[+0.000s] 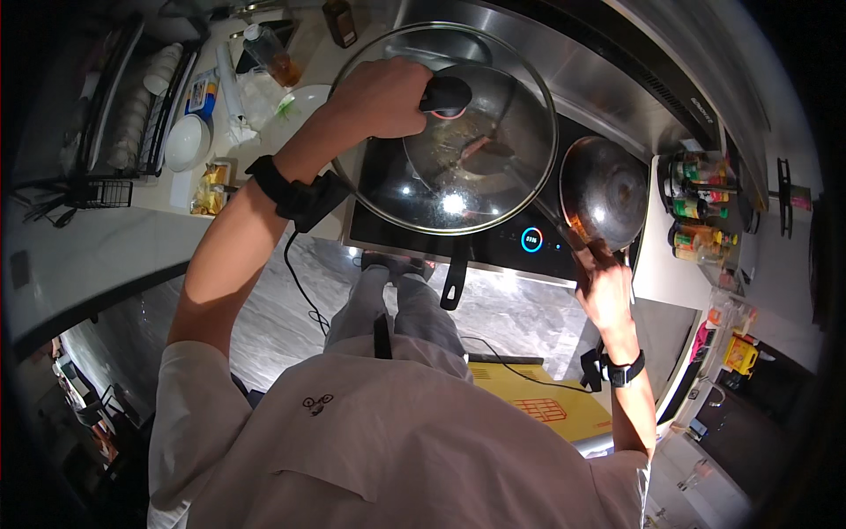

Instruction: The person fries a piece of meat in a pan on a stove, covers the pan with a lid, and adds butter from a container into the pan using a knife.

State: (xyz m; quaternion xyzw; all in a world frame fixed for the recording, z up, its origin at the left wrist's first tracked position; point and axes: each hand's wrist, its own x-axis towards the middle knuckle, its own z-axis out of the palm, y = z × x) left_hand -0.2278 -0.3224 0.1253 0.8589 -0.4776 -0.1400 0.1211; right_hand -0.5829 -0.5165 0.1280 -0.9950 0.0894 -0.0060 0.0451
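Note:
My left hand (390,96) grips the black knob (451,96) of a large clear glass lid (370,198). The lid is held over a frying pan, whose black handle (453,281) points back toward my body. Through the glass I see the pan's inside and a brownish piece of food (474,147) on the head of a spatula. My right hand (605,284) holds the spatula's handle (552,215), which runs under the lid's right edge. Whether the lid touches the pan's rim I cannot tell.
A second dark pan (605,188) sits at the right of the black cooktop (383,221), close to my right hand. Seasoning bottles (700,205) stand farther right. On the left counter are a plate (304,116), a white bowl (188,142), an oil bottle (271,53) and a dish rack (149,125).

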